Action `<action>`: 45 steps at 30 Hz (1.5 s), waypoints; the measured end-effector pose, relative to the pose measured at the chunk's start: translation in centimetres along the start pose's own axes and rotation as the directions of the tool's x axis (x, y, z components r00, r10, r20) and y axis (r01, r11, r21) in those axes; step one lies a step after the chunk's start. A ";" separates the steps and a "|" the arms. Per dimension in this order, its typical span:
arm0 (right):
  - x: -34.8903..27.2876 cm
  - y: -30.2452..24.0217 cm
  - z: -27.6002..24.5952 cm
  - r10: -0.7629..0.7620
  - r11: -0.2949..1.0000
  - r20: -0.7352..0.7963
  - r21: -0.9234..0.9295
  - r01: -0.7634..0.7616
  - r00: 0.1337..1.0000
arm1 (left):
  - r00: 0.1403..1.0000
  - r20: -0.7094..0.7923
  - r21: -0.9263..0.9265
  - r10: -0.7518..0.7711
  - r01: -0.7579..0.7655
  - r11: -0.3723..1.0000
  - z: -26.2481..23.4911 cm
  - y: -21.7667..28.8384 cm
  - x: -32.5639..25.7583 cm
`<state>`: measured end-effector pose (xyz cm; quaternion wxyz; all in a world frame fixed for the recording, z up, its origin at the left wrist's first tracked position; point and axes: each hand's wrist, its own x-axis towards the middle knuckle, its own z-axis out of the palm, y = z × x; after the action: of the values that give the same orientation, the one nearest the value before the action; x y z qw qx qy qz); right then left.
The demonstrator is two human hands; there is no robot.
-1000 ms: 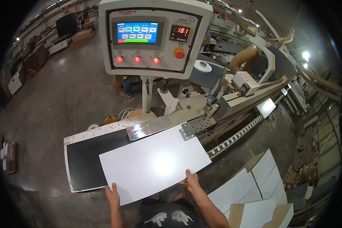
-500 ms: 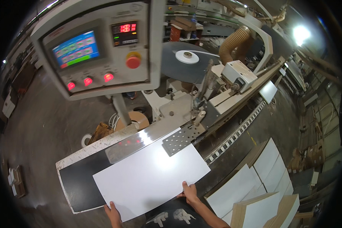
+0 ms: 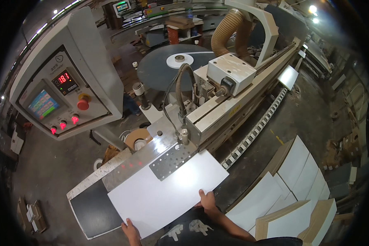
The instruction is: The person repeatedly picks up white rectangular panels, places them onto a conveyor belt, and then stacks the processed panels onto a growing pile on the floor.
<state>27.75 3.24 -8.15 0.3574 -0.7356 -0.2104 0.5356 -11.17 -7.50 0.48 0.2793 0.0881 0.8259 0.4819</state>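
A white rectangular board (image 3: 160, 201) lies across the machine's infeed table, its far edge under a perforated metal plate (image 3: 172, 161). My left hand (image 3: 130, 232) grips the board's near left corner, thumb on top and fingers beneath. On the near right edge, my right hand (image 3: 207, 200) holds the board the same way, with its fingers partly hidden under it. Beneath the board's left end shows the table's black surface (image 3: 95, 211). The edge banding machine (image 3: 231, 74) stretches away to the upper right, its metal guide (image 3: 127, 166) running along the board's far side.
A control panel (image 3: 61, 94) with a screen, lit buttons and a red knob stands at the left. Behind the machine sits a round dark reel table (image 3: 156, 67). Stacks of white boards (image 3: 250, 201) lie at my right, beside a roller rail (image 3: 254, 137).
My view has turned, so the control panel sits farther left and more of the machine shows. Both hands keep their hold on the board, which has shifted slightly along the guide.
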 end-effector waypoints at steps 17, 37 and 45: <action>-5.6 -10.3 -7.9 -0.049 0.902 0.069 0.431 0.015 0.996 | 0.876 0.481 -0.037 -0.028 0.052 0.998 12.6 1.3 -5.7; -20.9 17.6 -12.2 0.337 0.506 -0.089 0.857 -0.100 0.937 | 0.210 0.844 -0.340 0.493 -0.501 0.796 8.8 3.9 -6.1; -27.1 33.9 -25.5 0.630 0.364 -0.545 0.836 0.410 0.553 | 0.119 0.806 -0.334 0.580 -0.717 0.612 8.5 1.3 -6.2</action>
<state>40.00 -45.44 -12.00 0.7092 -0.5686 0.3813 0.1687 -1.56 -3.05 0.73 0.4060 0.6855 0.4700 0.3798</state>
